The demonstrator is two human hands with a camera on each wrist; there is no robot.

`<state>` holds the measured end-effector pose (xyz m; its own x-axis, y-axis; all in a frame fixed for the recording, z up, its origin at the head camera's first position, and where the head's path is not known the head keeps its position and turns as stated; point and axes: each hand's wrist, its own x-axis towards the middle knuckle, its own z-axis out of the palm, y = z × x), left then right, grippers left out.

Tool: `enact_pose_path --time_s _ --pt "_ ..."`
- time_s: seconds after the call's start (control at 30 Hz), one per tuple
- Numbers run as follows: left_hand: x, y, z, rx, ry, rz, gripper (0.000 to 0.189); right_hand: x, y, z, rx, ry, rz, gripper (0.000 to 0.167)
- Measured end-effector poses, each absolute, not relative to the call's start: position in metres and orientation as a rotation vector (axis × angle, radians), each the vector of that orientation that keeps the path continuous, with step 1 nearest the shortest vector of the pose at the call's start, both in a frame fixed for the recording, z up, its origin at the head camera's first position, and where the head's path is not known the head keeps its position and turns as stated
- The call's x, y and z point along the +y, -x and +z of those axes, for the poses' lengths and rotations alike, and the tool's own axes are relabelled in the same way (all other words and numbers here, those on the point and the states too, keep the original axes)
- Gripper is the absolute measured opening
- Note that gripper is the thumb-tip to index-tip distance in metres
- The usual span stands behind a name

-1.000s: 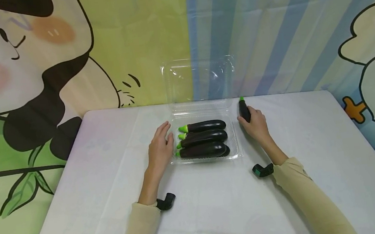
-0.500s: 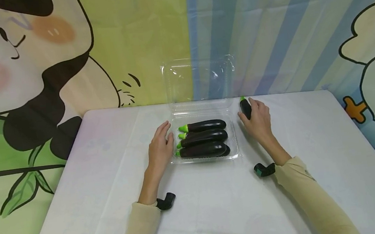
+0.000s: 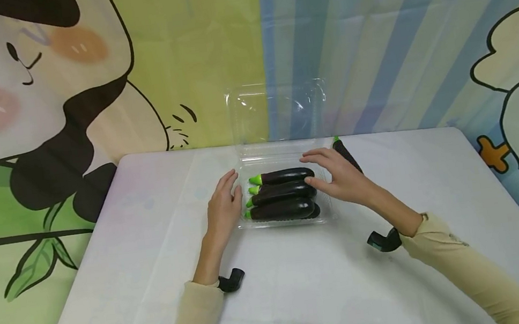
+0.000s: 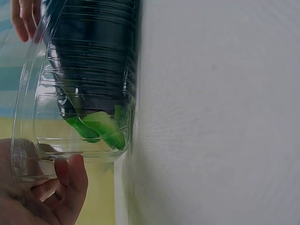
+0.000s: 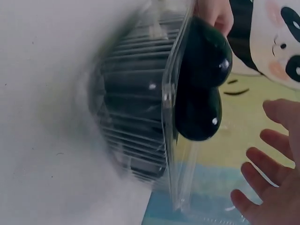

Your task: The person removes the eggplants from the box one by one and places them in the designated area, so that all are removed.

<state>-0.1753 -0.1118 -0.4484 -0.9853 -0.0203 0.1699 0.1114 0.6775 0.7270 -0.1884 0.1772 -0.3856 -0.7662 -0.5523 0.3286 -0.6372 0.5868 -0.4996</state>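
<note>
A clear plastic clamshell box point(image 3: 328, 205) holds several glossy black eggplants point(image 3: 281, 210), their green stems pointing left. My left hand point(image 3: 222, 205) rests at the box's left end. In the left wrist view its fingertips point(image 4: 77, 166) sit close beside the rim, with part of the hand seen through the plastic. Over the right end of the box hovers my right hand point(image 3: 341, 178), fingers spread and holding nothing. One more eggplant point(image 3: 347, 155) lies on the table just behind that hand, its stem pointing back. Rounded eggplant ends rise above the rim in the right wrist view.
The box's lid point(image 3: 277, 111) stands raised at the back, in front of a cartoon-printed curtain point(image 3: 207, 55). A white cloth covers the table point(image 3: 157, 282). Each wrist wears a small black camera point(image 3: 232, 280).
My right hand has let go of the single eggplant and moved left over the box with fingers spread. That eggplant now lies more slanted. My left hand keeps its place.
</note>
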Motion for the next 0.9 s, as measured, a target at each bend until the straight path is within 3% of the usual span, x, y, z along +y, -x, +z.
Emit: enact_pose_path --time_s 0.43,0.9 --pt "-0.111 0.177 -0.449 -2.692 0.087 -1.193 0.041 0.151 0.189 -0.382 -2.904 -1.209 0.942 0.049" --pt "-0.111 0.175 -0.45 -2.691 0.091 -1.2 0.04 0.136 0.219 -0.39 -2.876 -1.543 0.919 0.046"
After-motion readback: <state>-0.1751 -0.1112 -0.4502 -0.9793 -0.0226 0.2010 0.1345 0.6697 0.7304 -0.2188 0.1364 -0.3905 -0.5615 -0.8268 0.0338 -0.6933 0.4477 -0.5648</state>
